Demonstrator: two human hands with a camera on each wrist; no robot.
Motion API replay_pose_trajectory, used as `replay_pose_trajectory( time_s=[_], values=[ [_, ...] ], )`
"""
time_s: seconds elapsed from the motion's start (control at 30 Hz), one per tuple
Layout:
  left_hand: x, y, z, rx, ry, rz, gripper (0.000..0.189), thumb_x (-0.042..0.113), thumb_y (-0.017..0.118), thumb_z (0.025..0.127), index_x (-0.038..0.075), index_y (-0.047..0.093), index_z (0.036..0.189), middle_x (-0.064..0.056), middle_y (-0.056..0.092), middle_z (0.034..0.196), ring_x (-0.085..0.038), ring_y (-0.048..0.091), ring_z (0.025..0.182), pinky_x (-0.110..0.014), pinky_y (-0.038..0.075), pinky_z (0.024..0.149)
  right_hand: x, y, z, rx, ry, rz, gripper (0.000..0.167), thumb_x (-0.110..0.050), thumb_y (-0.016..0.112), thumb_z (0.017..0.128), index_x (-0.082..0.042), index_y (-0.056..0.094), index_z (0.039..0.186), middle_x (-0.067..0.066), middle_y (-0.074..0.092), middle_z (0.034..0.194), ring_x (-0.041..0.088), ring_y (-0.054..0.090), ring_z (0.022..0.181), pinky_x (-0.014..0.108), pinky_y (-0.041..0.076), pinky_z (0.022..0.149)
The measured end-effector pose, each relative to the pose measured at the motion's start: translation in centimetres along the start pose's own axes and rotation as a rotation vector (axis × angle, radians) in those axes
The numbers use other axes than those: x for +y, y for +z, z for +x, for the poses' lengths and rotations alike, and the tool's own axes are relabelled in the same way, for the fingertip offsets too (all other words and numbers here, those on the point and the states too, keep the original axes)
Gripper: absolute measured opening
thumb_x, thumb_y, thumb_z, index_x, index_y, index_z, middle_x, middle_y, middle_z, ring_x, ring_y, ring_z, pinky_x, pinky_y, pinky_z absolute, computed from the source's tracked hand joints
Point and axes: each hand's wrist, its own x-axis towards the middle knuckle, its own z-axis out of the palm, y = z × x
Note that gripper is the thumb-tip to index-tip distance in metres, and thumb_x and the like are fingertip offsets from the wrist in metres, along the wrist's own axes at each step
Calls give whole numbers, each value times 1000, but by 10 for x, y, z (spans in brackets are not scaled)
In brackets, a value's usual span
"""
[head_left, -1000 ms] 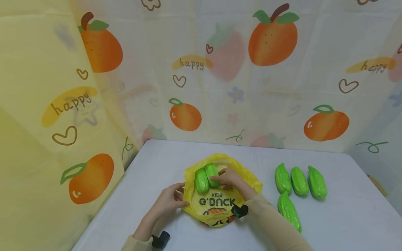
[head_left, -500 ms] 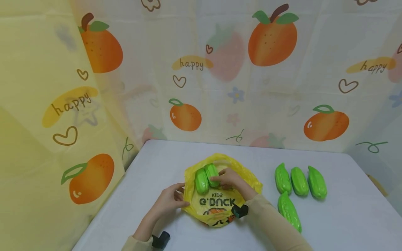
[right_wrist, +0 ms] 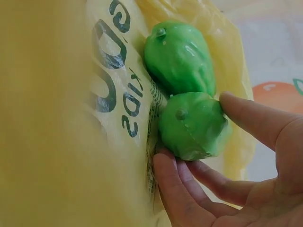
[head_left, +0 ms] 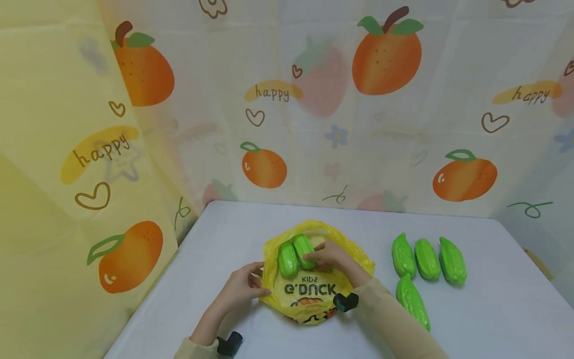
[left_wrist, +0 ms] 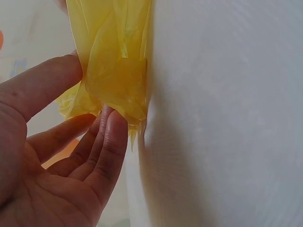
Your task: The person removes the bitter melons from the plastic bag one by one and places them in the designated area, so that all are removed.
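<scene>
A yellow plastic bag (head_left: 314,315) printed with dark letters lies spread on the table, its mouth turned up. Two green, ridged toy gourds sit side by side in it. The left gourd (head_left: 288,259) is untouched. My right hand (head_left: 331,257) pinches the right gourd (head_left: 303,248), thumb on one side and fingers on the other, as the right wrist view shows. At the bag's left edge, my left hand (head_left: 244,285) holds the plastic between thumb and fingers. In the left wrist view, the yellow film (left_wrist: 111,61) partly hides those fingertips.
Several more green gourds lie on the white table (head_left: 489,309) to the right: three in a row, including the middle one (head_left: 427,259), and a nearer gourd (head_left: 412,301) beside my right sleeve. A fruit-printed curtain (head_left: 314,164) hangs behind the table and along the left.
The right gourd has tilted a little and shifted slightly right and nearer, together with my right hand. My left hand and the bag stay where they were.
</scene>
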Motion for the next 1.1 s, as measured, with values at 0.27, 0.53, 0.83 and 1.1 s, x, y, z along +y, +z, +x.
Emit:
replay_pose_trajectory(
  time_s=[0.27, 0.53, 0.83, 1.1],
  values=[
    [0, 1, 0, 5, -13, 14, 71, 22, 85, 69, 7, 54, 131, -8, 63, 106, -13, 60, 79, -22, 50, 64, -2, -9, -10, 17, 15, -73, 69, -28, 77, 79, 12, 50, 128, 27, 56, 126, 25, 67, 89, 35, 56, 74],
    [0, 1, 1, 4, -11, 15, 72, 22, 85, 69, 7, 53, 132, -9, 63, 107, -13, 60, 79, -21, 51, 65, -8, -19, -23, 14, 40, -89, 67, -26, 77, 79, 11, 50, 128, 25, 55, 126, 24, 67, 90, 36, 56, 80],
    [1, 1, 1, 8, 4, 8, 71, 21, 85, 69, 6, 54, 131, -8, 63, 105, -13, 60, 78, -22, 51, 64, -7, -32, -35, -3, 45, -133, 65, -28, 78, 77, 7, 54, 126, 18, 59, 121, 17, 67, 82, 32, 55, 78],
    [1, 1, 1, 3, -8, 4, 71, 22, 85, 69, 7, 54, 131, -9, 63, 106, -13, 60, 79, -22, 51, 64, -10, -45, -49, -12, 37, -161, 67, -34, 77, 78, 4, 54, 127, 16, 60, 120, 17, 68, 86, 34, 54, 82]
  ],
)
